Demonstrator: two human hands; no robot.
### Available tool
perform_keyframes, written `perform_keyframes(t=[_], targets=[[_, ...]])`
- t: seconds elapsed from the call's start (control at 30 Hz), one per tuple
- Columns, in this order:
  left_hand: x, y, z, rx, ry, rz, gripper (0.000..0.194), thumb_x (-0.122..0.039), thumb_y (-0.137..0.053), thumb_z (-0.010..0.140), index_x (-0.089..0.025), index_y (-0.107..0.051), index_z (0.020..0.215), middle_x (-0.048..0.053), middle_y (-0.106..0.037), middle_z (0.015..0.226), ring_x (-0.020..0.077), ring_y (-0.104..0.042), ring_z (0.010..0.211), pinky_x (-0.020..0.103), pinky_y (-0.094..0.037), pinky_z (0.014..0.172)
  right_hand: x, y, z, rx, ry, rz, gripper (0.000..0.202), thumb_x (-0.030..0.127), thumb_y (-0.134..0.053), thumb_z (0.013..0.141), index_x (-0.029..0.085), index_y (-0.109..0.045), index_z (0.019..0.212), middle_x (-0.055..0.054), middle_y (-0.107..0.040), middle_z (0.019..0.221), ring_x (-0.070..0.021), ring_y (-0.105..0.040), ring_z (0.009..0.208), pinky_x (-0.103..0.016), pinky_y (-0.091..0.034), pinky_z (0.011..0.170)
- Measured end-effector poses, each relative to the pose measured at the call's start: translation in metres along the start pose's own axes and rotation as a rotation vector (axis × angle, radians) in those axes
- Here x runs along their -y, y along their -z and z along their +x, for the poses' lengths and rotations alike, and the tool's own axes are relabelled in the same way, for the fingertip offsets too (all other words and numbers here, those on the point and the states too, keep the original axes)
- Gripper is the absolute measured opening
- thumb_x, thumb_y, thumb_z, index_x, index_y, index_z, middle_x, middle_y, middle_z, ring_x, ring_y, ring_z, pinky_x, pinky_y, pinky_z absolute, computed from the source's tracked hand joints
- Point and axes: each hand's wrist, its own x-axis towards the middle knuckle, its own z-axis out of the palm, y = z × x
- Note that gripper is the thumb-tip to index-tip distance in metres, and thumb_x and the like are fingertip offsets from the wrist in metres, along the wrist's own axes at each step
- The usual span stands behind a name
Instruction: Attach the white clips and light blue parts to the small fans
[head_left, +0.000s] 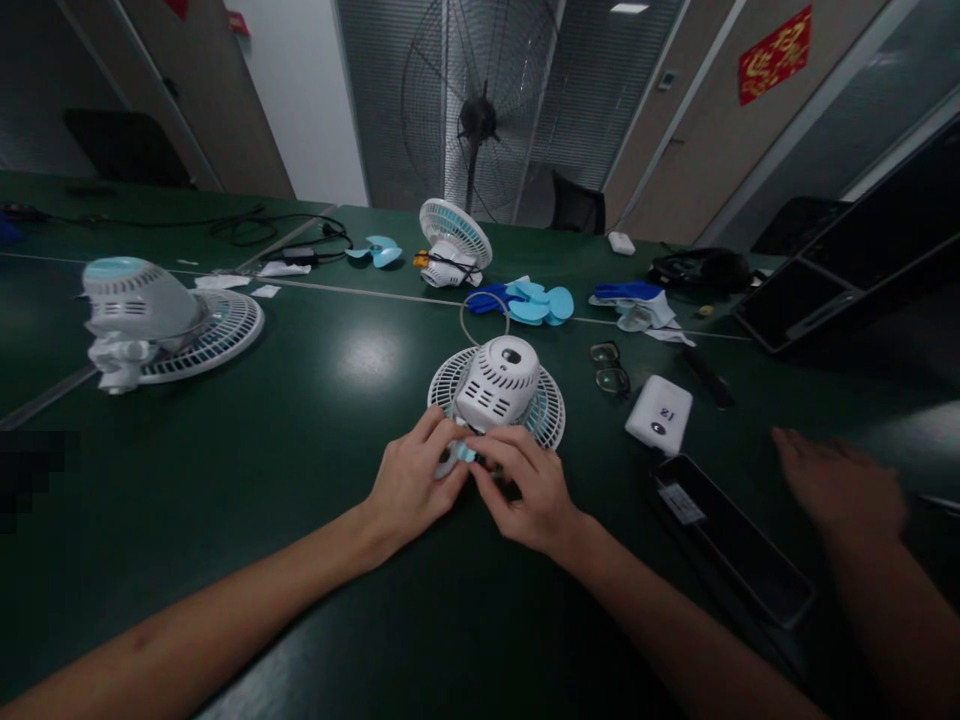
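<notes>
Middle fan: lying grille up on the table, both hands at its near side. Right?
Not quite: in the head view, the middle fan lies grille down on the table. The left hand and right hand are at its near side, as you say.

Light-blue part [466, 453] partly covered, standing fan [478, 118] cut off above

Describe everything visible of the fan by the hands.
The fan looks plastic: a rounded white housing with vent slots and a dark oval on its end, above a round slatted white grille showing pale blue inside. It lies grille-down on the green table. The left hand and right hand meet at its near side; exact contact is hidden.
</notes>
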Motion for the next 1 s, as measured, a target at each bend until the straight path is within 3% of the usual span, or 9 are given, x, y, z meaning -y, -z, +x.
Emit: perform_keyframes(t=[0.1,0.33,0.63,0.83,1.0], targets=[[0.0,0.0,0.0,0.001,-0.003,-0.009,0.012,-0.022,-0.059,0.097,-0.022,-0.062,0.108,0.004,-0.059,0.102,0.0179,-0.064,0.082,0.029,-0.055,0.069,-0.009,0.004,-0.002,0.022,0.146,-0.087,0.04,0.01,-0.062,0.098,0.021,-0.061,0.136,-0.01,-0.073,0.119,-0.0208,-0.072,0.109,-0.033,-0.065,0.09],[0.002,0.0,-0.001,0.014,0.002,-0.034,0.013,-0.022,-0.059,0.099,-0.023,-0.061,0.112,0.004,-0.058,0.104,0.0181,-0.063,0.084,0.03,-0.055,0.07,-0.011,0.003,-0.002,0.019,0.221,-0.118,0.046,0.005,-0.059,0.099,0.021,-0.059,0.142,-0.009,-0.076,0.122,-0.0193,-0.075,0.109,-0.033,-0.065,0.092],[0.003,0.001,-0.002,0.05,-0.001,-0.035,0.018,-0.019,-0.06,0.097,-0.024,-0.059,0.114,0.004,-0.058,0.109,0.0199,-0.065,0.091,0.032,-0.057,0.074,-0.001,-0.007,0.003,-0.075,0.071,-0.092,0.022,0.012,-0.061,0.102,0.022,-0.063,0.121,-0.002,-0.078,0.094,-0.0145,-0.076,0.077,-0.025,-0.063,0.072],[0.003,0.001,-0.002,0.042,0.004,-0.012,0.015,-0.021,-0.059,0.097,-0.024,-0.06,0.112,0.003,-0.058,0.107,0.0193,-0.066,0.09,0.031,-0.058,0.074,-0.008,-0.003,-0.003,-0.032,0.13,-0.055,0.042,0.007,-0.06,0.095,0.023,-0.061,0.135,-0.008,-0.074,0.113,-0.0211,-0.075,0.103,-0.032,-0.066,0.084],[0.002,0.0,-0.002,0.025,0.009,-0.003,0.016,-0.019,-0.059,0.097,-0.024,-0.06,0.112,0.003,-0.058,0.106,0.0188,-0.066,0.087,0.03,-0.056,0.07,-0.014,0.0,-0.004,0.026,0.231,-0.092,0.052,0.002,-0.057,0.096,0.023,-0.059,0.143,-0.008,-0.075,0.119,-0.0202,-0.074,0.105,-0.034,-0.065,0.089]])
